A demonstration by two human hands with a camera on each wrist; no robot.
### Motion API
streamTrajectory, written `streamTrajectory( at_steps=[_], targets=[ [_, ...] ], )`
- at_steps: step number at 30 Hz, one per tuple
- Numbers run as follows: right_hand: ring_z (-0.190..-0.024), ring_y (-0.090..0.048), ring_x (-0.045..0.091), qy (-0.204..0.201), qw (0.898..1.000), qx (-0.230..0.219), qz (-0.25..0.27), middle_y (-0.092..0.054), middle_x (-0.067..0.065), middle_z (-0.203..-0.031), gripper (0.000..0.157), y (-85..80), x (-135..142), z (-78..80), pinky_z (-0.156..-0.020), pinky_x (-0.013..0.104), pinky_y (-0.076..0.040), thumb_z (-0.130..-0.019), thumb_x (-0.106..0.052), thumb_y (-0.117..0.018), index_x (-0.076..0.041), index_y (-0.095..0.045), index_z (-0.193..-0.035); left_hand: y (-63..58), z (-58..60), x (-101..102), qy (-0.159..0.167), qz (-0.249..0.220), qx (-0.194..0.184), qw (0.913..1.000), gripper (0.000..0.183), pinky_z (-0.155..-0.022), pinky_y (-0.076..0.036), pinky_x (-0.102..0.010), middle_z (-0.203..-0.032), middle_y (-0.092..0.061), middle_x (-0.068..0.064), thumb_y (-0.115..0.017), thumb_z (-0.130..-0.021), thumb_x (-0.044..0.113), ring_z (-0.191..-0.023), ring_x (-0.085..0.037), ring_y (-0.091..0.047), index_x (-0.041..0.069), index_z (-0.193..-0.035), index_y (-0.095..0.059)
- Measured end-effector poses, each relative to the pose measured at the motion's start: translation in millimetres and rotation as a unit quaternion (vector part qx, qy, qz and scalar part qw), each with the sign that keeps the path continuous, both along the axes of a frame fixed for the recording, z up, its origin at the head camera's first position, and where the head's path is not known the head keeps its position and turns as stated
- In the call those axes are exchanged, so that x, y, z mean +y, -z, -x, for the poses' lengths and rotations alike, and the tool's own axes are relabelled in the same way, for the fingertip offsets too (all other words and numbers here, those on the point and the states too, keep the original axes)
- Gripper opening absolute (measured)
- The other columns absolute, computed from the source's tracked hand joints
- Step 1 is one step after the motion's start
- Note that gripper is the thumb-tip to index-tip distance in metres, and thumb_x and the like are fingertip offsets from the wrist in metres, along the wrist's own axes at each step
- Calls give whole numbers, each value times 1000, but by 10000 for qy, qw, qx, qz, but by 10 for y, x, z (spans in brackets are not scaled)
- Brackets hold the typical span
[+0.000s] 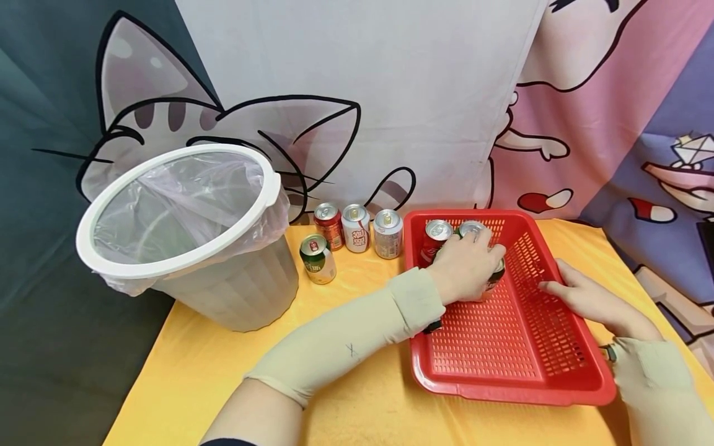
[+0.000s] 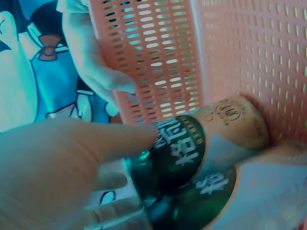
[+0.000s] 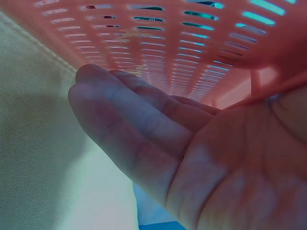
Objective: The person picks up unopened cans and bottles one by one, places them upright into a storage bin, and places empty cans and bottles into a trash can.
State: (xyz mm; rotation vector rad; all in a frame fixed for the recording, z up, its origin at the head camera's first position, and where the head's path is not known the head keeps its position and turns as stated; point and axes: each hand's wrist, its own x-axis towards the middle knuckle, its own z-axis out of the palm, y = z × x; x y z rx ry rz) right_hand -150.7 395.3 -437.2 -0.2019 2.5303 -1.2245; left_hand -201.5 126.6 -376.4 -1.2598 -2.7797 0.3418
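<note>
My left hand [image 1: 468, 266] is inside a red plastic basket [image 1: 513, 385], gripping a green-and-white drink can [image 1: 495, 275] from above. In the left wrist view, its thumb lies against the green part of that can [image 2: 180, 148], and a second green can [image 2: 211, 196] is right beside it. A red can [image 1: 437, 238] and another can with a silver top [image 1: 471, 227] stand at the basket's far end, partly hidden by the hand. My right hand [image 1: 597, 300] holds the basket's right rim, thumb over the edge and fingers [image 3: 139, 124] along the outer wall.
Left of the basket, a green-and-white can [image 1: 318, 260], a red can [image 1: 328, 224] and two pale cans, one white [image 1: 356, 228] and one silver [image 1: 387, 234], stand on the yellow tablecloth [image 1: 357, 396]. A bag-lined trash bin [image 1: 245, 291] stands at left. A printed curtain hangs behind.
</note>
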Motion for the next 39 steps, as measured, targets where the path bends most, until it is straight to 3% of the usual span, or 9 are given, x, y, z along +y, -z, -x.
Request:
streamTrajectory(
  at_steps=[6, 14, 25, 34, 39],
  targets=[
    [-79, -74, 18, 78, 9999, -106, 37, -60, 27, -120, 53, 2, -5, 6, -68, 34, -63, -110, -14, -44, 10, -20, -151, -126, -31, -155, 55, -244, -143, 9996, 63, -102, -53, -33, -149, -48, 2, -63, -93, 61, -134, -15, -51, 30, -146, -49],
    [-77, -74, 21, 86, 9997, -190, 140, -61, 26, -114, 52, -9, 16, -23, -68, 37, -63, -110, -15, -45, 9, -21, -149, -130, 5, -539, -3, -922, -254, 9954, 68, -92, -57, -35, -145, -51, -1, -65, -93, 59, -121, -17, -59, 24, -150, -48],
    [-79, -74, 20, 73, 9997, -207, 79, -61, 25, -115, 54, -33, 9, -9, -69, 35, -63, -109, -17, -46, 8, -21, -150, 82, 125, -1289, -582, -2265, 133, 9722, 57, -90, -57, -35, -130, -57, -3, -72, -91, 48, -110, -18, -62, 16, -137, -57],
    [-79, -74, 19, 82, 9997, -217, 88, -60, 26, -118, 56, -28, 11, -16, -69, 35, -63, -109, -18, -46, 7, -19, -152, 264, 203, -1787, -1367, -2584, 510, 9550, 55, -82, -55, -42, -122, -59, -5, -75, -89, 45, -108, -26, -62, 15, -132, -61],
    [-77, -75, 21, 89, 9996, -242, 145, -60, 26, -117, 57, -27, 12, -14, -68, 37, -64, -109, -17, -46, 7, -18, -153, 381, 236, -2028, -1729, -2899, 793, 9379, 52, -87, -51, -47, -120, -60, -8, -77, -87, 41, -107, -31, -59, 12, -128, -63]
  ],
)
